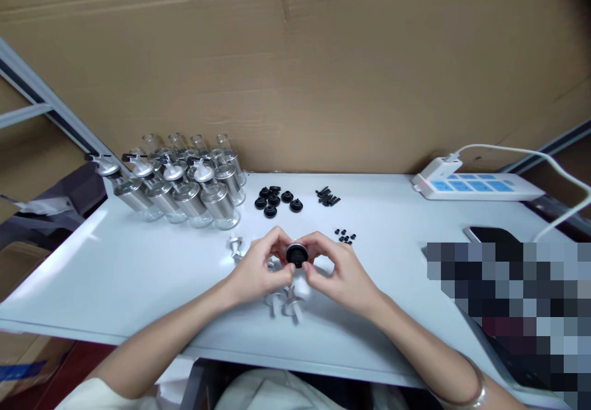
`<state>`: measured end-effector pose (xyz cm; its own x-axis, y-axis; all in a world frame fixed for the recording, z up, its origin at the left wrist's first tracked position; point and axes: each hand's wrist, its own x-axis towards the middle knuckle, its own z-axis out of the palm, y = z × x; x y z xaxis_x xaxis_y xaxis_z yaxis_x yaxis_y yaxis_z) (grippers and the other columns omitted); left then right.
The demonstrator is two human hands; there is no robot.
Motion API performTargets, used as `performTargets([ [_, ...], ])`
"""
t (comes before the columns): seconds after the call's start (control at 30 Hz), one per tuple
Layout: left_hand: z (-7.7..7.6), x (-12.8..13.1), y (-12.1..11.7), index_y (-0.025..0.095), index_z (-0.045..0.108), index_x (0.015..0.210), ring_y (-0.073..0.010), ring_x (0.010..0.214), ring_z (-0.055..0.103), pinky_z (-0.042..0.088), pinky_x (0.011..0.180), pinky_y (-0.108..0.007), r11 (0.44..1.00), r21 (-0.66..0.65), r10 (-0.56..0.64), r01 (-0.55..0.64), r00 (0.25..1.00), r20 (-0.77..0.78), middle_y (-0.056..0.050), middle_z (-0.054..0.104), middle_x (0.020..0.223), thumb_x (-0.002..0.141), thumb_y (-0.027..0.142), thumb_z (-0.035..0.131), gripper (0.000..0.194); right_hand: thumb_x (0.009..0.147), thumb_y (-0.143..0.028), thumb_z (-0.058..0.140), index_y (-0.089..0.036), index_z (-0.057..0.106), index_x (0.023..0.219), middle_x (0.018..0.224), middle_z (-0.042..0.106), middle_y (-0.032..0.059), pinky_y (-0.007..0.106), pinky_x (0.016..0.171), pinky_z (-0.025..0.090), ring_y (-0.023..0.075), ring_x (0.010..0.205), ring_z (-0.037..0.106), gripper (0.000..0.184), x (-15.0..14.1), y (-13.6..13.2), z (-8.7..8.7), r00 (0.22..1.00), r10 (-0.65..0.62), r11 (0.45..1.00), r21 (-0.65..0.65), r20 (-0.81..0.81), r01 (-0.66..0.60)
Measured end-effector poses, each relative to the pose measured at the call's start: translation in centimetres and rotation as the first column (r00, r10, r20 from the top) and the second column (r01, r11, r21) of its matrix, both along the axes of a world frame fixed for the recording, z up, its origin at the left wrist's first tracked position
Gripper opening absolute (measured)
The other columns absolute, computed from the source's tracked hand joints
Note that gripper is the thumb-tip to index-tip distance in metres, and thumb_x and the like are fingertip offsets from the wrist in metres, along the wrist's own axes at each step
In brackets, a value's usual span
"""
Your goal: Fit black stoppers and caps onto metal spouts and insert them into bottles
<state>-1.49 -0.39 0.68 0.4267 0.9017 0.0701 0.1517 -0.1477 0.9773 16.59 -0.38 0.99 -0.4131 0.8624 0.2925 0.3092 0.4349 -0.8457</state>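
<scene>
My left hand (265,261) and my right hand (336,266) meet over the middle of the table. Both pinch the rim of a pourer top (297,255), a black ribbed stopper set in a silvery ring, its black side toward me. Beneath the hands lie several loose silver-and-white pourer spouts (294,306), partly hidden by the fingers. One more spout (235,247) lies left of my left hand. Beyond the hands sit several black round stoppers (274,199), a small pile of black strip-like pieces (328,198) and several tiny black plugs (343,236).
Glass bottles with metal sleeves (188,199) stand in rows at the back left, the front ones fitted with pourers. A power strip (480,186) with a white cable lies at the back right, near a phone (494,235). Cardboard (295,84) walls the table's back.
</scene>
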Motion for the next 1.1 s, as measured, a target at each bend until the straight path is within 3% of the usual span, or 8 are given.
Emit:
performTargets([
  [0.83, 0.15, 0.00, -0.19, 0.019, 0.045, 0.075, -0.0104, 0.063, 0.044, 0.038, 0.061, -0.024, 0.999, 0.033, 0.022, -0.018, 0.995, -0.101, 0.003, 0.051, 0.073, 0.066, 0.019, 0.059, 0.017, 0.070, -0.015, 0.054, -0.020, 0.054, 0.084, 0.064, 0.059, -0.0035, 0.024, 0.060, 0.049, 0.0113, 0.058, 0.055, 0.015, -0.01, -0.28, -0.37, 0.999, 0.015, 0.999, -0.030, 0.029, -0.014],
  [1.1, 0.26, -0.06, 0.01, 0.018, 0.054, 0.095, -0.0171, 0.081, 0.058, 0.046, 0.075, -0.028, 0.992, 0.122, 0.042, -0.035, 0.997, -0.063, -0.003, 0.061, 0.086, 0.080, 0.030, 0.054, 0.019, 0.079, -0.023, 0.055, -0.021, 0.053, 0.087, 0.074, 0.067, 0.0013, 0.027, 0.064, 0.054, 0.0135, 0.065, 0.062, 0.008, 0.03, 0.24, -0.06, 0.995, 0.008, 0.998, -0.062, -0.095, -0.014],
])
